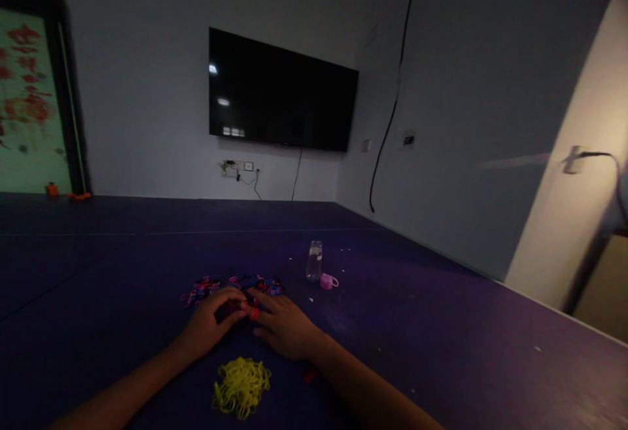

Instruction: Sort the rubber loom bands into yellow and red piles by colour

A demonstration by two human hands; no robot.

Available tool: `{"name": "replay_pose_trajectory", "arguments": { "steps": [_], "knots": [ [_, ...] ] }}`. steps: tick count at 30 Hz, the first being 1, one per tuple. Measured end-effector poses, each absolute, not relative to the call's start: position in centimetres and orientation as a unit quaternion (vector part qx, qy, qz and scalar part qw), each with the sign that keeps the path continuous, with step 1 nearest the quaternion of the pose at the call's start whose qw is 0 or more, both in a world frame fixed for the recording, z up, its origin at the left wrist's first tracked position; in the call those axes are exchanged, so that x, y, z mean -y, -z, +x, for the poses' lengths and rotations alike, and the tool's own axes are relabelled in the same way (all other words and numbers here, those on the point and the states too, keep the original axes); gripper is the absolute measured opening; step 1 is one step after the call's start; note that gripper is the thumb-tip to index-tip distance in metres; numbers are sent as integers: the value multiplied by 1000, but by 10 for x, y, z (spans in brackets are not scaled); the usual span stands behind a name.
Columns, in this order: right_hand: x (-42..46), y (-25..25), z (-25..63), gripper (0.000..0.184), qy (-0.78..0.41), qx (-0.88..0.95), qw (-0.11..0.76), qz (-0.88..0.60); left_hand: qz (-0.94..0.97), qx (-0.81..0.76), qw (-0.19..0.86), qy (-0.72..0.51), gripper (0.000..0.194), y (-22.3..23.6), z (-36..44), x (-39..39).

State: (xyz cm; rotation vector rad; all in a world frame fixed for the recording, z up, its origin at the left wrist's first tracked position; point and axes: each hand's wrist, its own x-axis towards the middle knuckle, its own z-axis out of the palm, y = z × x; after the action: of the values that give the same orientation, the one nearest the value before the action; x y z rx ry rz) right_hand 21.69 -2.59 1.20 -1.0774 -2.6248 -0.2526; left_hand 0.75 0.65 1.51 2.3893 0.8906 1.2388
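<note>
My left hand [210, 322] is curled, thumb and forefinger closed at the red rubber bands [253, 313]. Those bands are looped round a finger of my right hand [289, 325], whose fingers are stretched out and apart. Just beyond both hands lies a loose pile of mixed pink, blue, red and black bands [203, 288], partly covered by my fingers. Closer to me sits a heap of yellow rubber bands [241, 385]. A small red item [309, 374] shows dimly beside my right wrist; its kind is unclear.
A clear bottle [314, 261] stands uncapped past my right hand, with its pink looped lid [326, 281] beside it. White scraps dot the dark purple surface [417, 312]. A television [282, 93] hangs on the back wall; a black cable [392, 112] dangles at the right.
</note>
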Motion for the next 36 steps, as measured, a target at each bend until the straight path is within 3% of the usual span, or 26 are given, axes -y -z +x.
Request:
{"name": "replay_pose_trajectory", "arguments": {
  "steps": [16,21,24,27,36],
  "knots": [
    [27,-13,216,51,104,921,144,-346,886,-264,198,-326,16,-14,10,-5],
    [26,-11,218,57,86,904,162,-386,871,-315,134,-352,37,1,9,-16],
    [23,-9,219,60,70,880,194,-428,862,-335,57,-375,33,5,9,-19],
    [21,-8,219,60,55,860,222,-455,900,-296,19,-319,24,2,9,-17],
    [19,-4,220,29,35,868,220,-444,923,-287,15,-257,29,7,10,-16]
  ]
}}
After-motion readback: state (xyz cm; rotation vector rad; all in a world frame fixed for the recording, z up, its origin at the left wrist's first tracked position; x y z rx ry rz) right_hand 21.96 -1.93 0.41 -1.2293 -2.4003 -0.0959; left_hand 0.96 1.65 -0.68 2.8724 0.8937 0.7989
